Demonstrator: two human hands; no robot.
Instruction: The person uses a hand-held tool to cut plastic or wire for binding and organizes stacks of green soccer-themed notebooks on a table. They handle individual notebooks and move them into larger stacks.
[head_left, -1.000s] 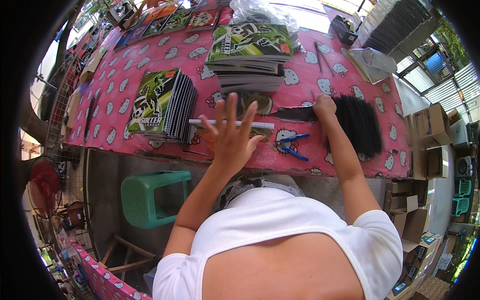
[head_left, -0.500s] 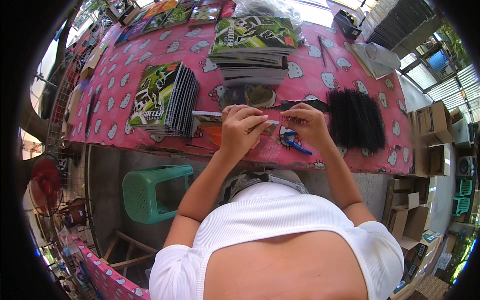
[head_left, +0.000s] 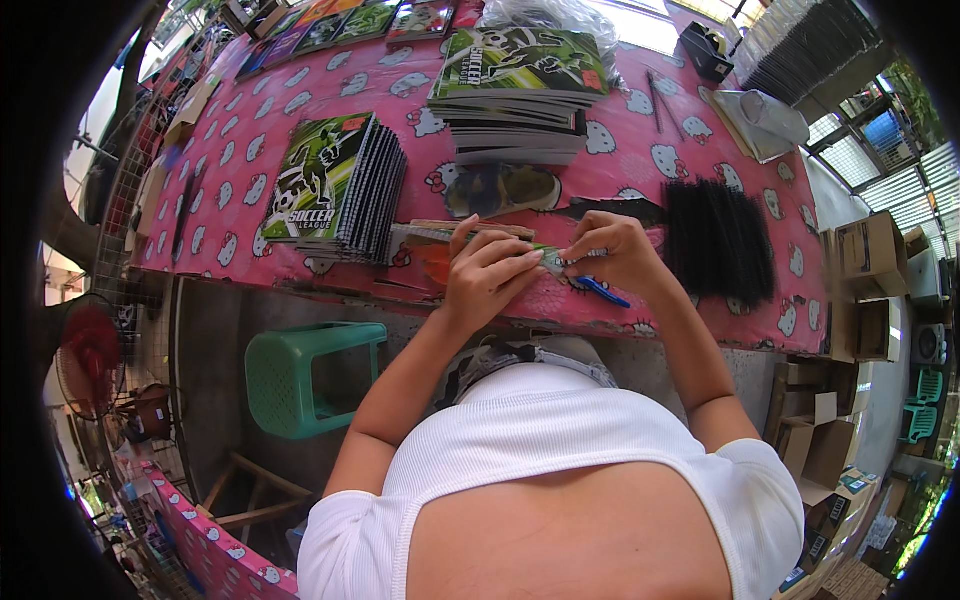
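Less gap now separates left hand (head_left: pixel 484 272) and right hand (head_left: pixel 617 246), focusing work on the notebook (head_left: pixel 553 261) at frame centre: left grip holds it, right grip is pinched, contents unclear

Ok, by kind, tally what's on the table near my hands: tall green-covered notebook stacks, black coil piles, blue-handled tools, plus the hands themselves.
Notebook stacks: 2, the left stack and the farther stack
Black coil pile: 1
Blue-handled tool: 1
Hands: 2, left hand and right hand
Total: 6
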